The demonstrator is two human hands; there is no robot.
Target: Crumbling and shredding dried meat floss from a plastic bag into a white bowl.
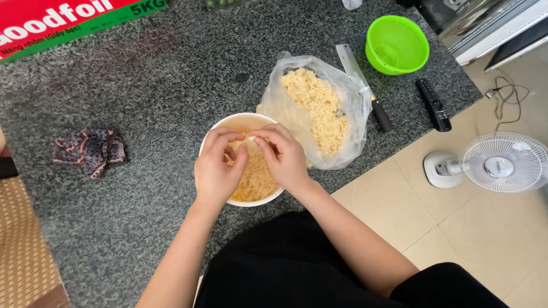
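Right now both hands work over one white bowl (pixel 220 128) on the granite desk (pixel 142 80): left hand (pixel 218 168) and right hand (pixel 283 155) each pinch a small pale piece (pixel 252 138) between fingertips, grip nearly closed on it. Bowl holds pale yellow crumbly bits (pixel 258 179), likely light, dry, brittle; best taken by fingertip pinch. Beside it, one clear plastic bag (pixel 348 108) of the same, soft and crinkly. Also one knife (pixel 365 85), one green strainer (pixel 397 43), one remote (pixel 434 104), one fan (pixel 496 162), one cloth (pixel 91 149).

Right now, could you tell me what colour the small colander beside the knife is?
Bright green colander, clearest in the head view.
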